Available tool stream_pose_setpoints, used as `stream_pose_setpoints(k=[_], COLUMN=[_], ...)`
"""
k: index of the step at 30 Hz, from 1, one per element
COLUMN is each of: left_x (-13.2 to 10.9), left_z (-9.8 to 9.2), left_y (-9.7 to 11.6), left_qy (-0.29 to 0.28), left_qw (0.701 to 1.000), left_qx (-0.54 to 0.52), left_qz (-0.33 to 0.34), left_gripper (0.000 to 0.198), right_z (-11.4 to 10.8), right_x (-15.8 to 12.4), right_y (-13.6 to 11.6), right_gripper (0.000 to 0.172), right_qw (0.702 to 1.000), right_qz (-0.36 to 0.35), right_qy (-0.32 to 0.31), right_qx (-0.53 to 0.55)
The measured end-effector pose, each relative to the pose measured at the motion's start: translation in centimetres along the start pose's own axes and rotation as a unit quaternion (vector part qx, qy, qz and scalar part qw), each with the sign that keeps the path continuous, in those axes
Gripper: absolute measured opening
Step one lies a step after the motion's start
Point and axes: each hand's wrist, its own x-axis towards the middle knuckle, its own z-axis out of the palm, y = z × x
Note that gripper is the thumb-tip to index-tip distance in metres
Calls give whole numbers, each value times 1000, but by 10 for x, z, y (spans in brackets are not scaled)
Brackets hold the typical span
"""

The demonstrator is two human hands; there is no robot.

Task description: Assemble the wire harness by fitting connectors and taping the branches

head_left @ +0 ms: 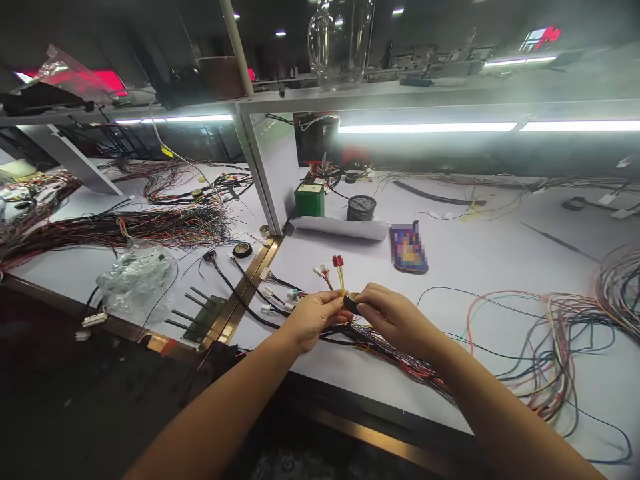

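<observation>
My left hand [311, 321] pinches a few yellow wires [342, 283] that stand up from its fingertips and end in red connectors [339, 261]. Right beside it, my right hand [391, 316] grips a small roll of black tape [351, 305], close against those wires. Under both hands runs a long wire bundle [400, 360], spreading into loose coloured loops at the right. White connectors [320, 271] on short leads lie just beyond my left hand. More plugs on black-sleeved branches [269, 293] fan out to its left. The spot where tape and wires meet is partly hidden by fingers.
Behind my hands lie a phone-like object [409, 248], rolled paper [340, 229], a black mesh cup [361, 208] and a green box [309, 200]. Leftward are a pegged plate [205, 317], a plastic bag [135, 277] and another tape roll [243, 249]. A shelf [425, 97] spans above.
</observation>
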Motion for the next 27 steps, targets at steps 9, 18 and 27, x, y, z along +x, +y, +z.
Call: stream_pose_setpoints(k=[9, 18, 27], left_x=[-6, -2, -2], left_z=[7, 7, 4], left_y=[2, -13, -11], left_qy=[-44, 42, 18], left_qw=[995, 993, 996], left_qx=[62, -1, -76], left_qz=[62, 108, 43], left_gripper=[32, 35, 28], right_z=[10, 20, 36], right_x=[7, 8, 22], right_y=[-5, -1, 23], right_gripper=[22, 21, 17], right_qw=[991, 985, 984], right_qz=[31, 15, 42], right_qy=[16, 61, 137], right_qx=[-126, -159, 105])
